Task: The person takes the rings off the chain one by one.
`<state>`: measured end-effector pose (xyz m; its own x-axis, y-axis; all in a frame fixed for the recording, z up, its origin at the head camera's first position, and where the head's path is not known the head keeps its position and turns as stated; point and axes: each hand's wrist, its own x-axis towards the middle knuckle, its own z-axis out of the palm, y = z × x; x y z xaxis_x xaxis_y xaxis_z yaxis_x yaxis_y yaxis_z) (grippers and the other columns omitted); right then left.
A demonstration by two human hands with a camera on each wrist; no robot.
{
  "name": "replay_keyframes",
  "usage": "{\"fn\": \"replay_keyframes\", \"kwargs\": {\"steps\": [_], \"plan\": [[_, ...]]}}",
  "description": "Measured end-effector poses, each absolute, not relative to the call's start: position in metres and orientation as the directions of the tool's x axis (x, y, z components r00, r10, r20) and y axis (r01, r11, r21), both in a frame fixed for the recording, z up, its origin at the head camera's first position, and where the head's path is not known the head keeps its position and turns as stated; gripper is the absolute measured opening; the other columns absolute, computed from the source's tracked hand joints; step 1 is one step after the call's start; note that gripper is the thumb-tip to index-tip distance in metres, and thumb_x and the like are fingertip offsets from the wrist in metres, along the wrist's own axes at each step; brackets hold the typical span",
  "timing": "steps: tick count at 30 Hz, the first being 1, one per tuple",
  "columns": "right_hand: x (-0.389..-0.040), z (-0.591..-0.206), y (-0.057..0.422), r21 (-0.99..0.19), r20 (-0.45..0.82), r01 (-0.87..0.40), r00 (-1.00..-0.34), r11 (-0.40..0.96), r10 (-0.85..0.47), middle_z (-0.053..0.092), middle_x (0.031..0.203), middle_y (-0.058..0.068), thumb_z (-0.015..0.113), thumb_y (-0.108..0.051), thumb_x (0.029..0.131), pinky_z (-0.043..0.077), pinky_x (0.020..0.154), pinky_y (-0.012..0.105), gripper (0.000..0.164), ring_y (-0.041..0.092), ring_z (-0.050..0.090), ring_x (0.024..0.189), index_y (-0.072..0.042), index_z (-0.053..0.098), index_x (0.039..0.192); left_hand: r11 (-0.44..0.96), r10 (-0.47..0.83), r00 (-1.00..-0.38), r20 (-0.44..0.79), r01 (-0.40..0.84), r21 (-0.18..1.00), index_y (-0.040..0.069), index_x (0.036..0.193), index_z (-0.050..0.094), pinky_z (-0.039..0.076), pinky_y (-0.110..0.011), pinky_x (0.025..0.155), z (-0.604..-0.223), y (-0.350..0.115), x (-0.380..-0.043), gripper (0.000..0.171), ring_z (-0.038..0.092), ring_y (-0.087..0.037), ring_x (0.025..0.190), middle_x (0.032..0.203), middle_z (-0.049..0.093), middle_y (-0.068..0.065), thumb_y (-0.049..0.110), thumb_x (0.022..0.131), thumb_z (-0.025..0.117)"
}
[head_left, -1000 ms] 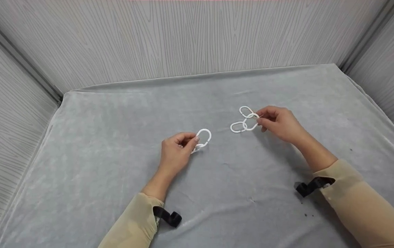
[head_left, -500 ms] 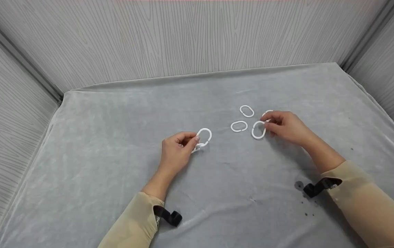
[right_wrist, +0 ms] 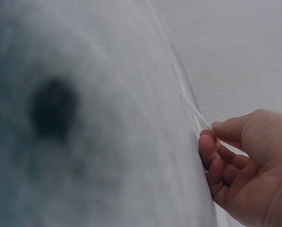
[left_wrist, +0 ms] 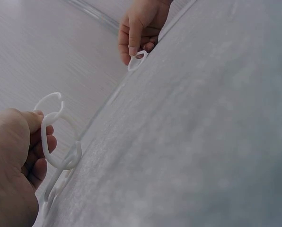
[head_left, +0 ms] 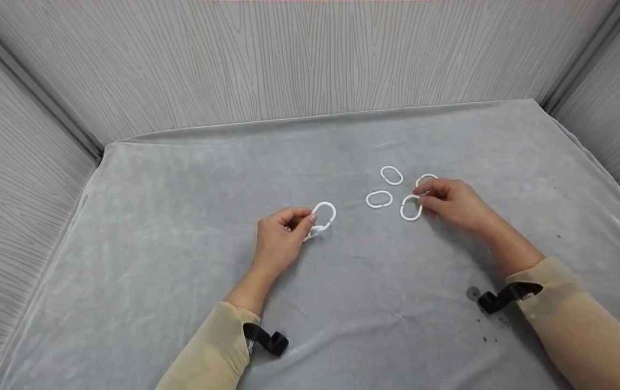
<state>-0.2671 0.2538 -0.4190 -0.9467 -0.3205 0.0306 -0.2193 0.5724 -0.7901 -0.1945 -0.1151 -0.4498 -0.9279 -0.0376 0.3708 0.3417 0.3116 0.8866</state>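
In the head view my left hand pinches a white oval chain link between thumb and fingers. More links hang from it, joined in a short chain that shows in the left wrist view. Over to the right, my right hand pinches a separate white link by its upper edge, low over the cloth. Its thin side shows in the right wrist view. Another white link lies partly hidden behind the right fingers.
Two loose white links, an upper link and a lower link, lie left of the right hand. Grey cloth covers the table. Wood-grain panels stand behind it and at both sides. Black wrist mounts protrude from the sleeves.
My right hand has moved right and nearer, drawing its link away from the two loose links it overlapped. The left hand keeps its chain in nearly the same place.
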Motion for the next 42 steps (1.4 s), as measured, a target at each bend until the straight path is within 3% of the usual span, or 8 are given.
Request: {"fn": "replay_keyframes", "kwargs": {"steps": [10, 16, 28, 34, 42], "plan": [[-0.265, -0.417, 0.253, -0.783, 0.043, -0.217, -0.954, 0.583, -0.297, 0.069, 0.081, 0.012, 0.071, -0.01, 0.102, 0.048, 0.062, 0.019, 0.021, 0.009, 0.061, 0.07, 0.001, 0.075, 0.119, 0.313, -0.028, -0.924, 0.381, 0.354, 0.881, 0.006, 0.099, 0.083, 0.049, -0.022, 0.063, -0.449, -0.115, -0.194, 0.008, 0.064, -0.013, 0.071, 0.079, 0.074, 0.001, 0.012, 0.095, 0.081], [-0.26, -0.406, 0.248, -0.738, 0.081, -0.25, -0.955, 0.626, -0.287, 0.073, 0.09, 0.014, 0.071, -0.012, 0.102, 0.049, 0.063, 0.019, 0.021, 0.011, 0.063, 0.071, -0.002, 0.075, 0.119, 0.292, -0.027, -0.927, 0.375, 0.352, 0.89, 0.004, 0.099, 0.082, 0.05, -0.021, 0.064, -0.45, -0.114, -0.195, 0.008, 0.064, -0.012, 0.072, 0.08, 0.075, 0.0, 0.011, 0.095, 0.08], [-0.251, -0.38, 0.207, -0.781, 0.176, -0.35, -0.918, 0.517, -0.356, 0.073, 0.102, 0.021, 0.07, -0.009, 0.103, 0.051, 0.065, 0.021, 0.023, 0.024, 0.07, 0.077, -0.004, 0.074, 0.124, 0.31, -0.028, -0.923, 0.385, 0.358, 0.881, 0.002, 0.098, 0.082, 0.049, -0.021, 0.065, -0.449, -0.115, -0.195, 0.008, 0.063, -0.011, 0.071, 0.08, 0.075, 0.001, 0.009, 0.094, 0.081], [-0.245, -0.376, 0.173, -0.808, 0.185, -0.38, -0.889, 0.451, -0.418, 0.074, 0.101, 0.016, 0.07, -0.012, 0.103, 0.053, 0.066, 0.023, 0.021, 0.02, 0.07, 0.079, -0.007, 0.075, 0.123, 0.3, -0.024, -0.925, 0.379, 0.355, 0.885, 0.004, 0.097, 0.082, 0.049, -0.021, 0.065, -0.449, -0.116, -0.195, 0.007, 0.063, -0.012, 0.072, 0.08, 0.075, 0.001, 0.009, 0.094, 0.081], [-0.236, -0.38, 0.135, -0.802, 0.22, -0.44, -0.847, 0.405, -0.483, 0.075, 0.098, 0.008, 0.072, -0.009, 0.101, 0.054, 0.068, 0.024, 0.019, 0.024, 0.069, 0.078, -0.006, 0.077, 0.12, 0.295, -0.017, -0.921, 0.39, 0.368, 0.882, 0.004, 0.098, 0.083, 0.049, -0.022, 0.065, -0.449, -0.115, -0.195, 0.008, 0.063, -0.012, 0.071, 0.079, 0.074, 0.001, 0.012, 0.095, 0.081]]}}
